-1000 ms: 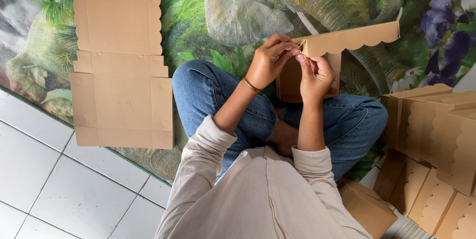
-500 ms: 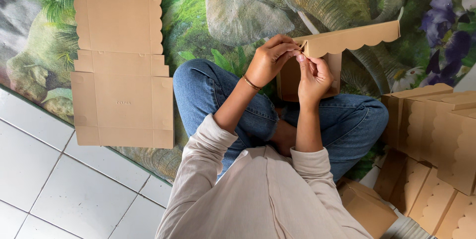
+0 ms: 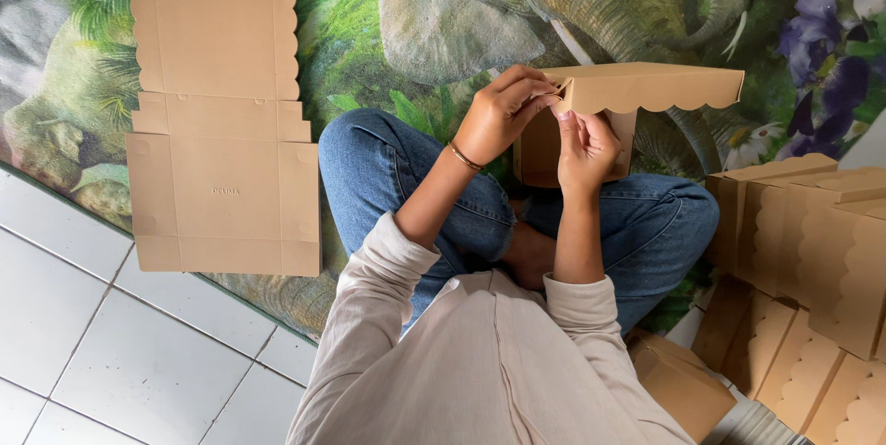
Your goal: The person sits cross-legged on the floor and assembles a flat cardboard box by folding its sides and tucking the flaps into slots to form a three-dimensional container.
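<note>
At the bottom of the frame sits a person in a beige long-sleeved top and blue jeans, cross-legged on the floor. Just above centre, the left hand (image 3: 498, 113) and right hand (image 3: 583, 142) meet at the corner of a half-folded brown cardboard box (image 3: 637, 94) with a scalloped lid edge, held over the lap. Both sets of fingers are closed, pinching the box's near left corner. At lower right lies a heap of folded scalloped boxes (image 3: 812, 251). At upper left a flat unfolded box blank (image 3: 217, 113) rests on a mat (image 3: 443, 11) printed with an elephant and leaves, beside white floor tiles (image 3: 83, 343).
</note>
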